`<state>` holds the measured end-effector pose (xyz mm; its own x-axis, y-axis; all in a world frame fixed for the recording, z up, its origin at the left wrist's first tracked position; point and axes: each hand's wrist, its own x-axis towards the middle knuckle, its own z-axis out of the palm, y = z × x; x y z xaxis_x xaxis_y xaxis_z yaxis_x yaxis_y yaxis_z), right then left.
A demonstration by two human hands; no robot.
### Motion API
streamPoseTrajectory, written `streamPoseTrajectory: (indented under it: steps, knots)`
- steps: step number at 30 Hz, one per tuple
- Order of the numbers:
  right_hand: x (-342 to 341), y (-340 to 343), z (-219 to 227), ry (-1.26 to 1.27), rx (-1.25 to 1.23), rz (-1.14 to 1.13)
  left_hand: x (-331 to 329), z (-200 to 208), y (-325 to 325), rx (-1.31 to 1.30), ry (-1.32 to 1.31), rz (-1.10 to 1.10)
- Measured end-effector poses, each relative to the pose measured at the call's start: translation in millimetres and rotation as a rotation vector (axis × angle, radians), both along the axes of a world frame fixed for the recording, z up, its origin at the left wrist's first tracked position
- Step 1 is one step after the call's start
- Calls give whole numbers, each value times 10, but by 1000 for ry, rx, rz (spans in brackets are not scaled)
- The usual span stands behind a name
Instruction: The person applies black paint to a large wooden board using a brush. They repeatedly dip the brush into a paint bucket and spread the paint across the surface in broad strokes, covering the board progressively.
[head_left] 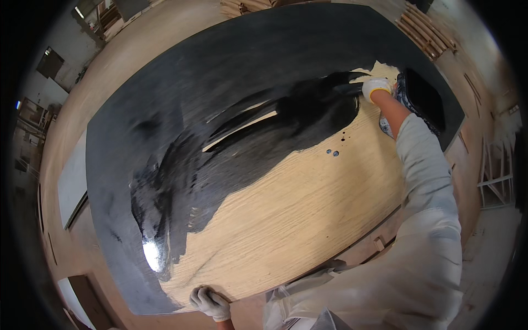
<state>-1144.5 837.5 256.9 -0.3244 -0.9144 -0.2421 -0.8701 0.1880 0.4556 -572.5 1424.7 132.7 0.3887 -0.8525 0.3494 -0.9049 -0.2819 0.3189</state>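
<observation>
Head view: gloved right hand (pixel 375 88) grips something hidden; left hand (pixel 209 303) flat on panel (pixel 297 214) edge.

White knit gloves – right hand (pixel 376 87) w/ yellow cuff, left hand (pixel 209 302); pale grey sleeves.

One head-worn fisheye view only, so no second view is given to share ground; it looks steeply down and forward over a large wooden panel (pixel 297 214) partly coated black, seen close, its straight edges bowed toward the dark round rim. The near edge is met at bottom, the far edge at top. The right sleeve (pixel 423 181) is seen entering from lower right.
</observation>
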Motion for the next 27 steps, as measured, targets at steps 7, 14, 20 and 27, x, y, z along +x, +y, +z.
streamPoseTrajectory:
  steps: [7, 14, 20, 27]
  knots:
    - [-230, -432, -172, 61, -17, 21, 17, -17, -7, -21, -4, -4]
    - [-105, 44, -389, 4, 26, 270, 0, -20, 29, -24, -22, -4]
    - [-51, -368, -312, -83, -197, -54, 44, -7, -59, -11, -24, -53]
    - [514, -32, -294, -154, -94, 137, 1, 29, 45, -8, -6, 1]
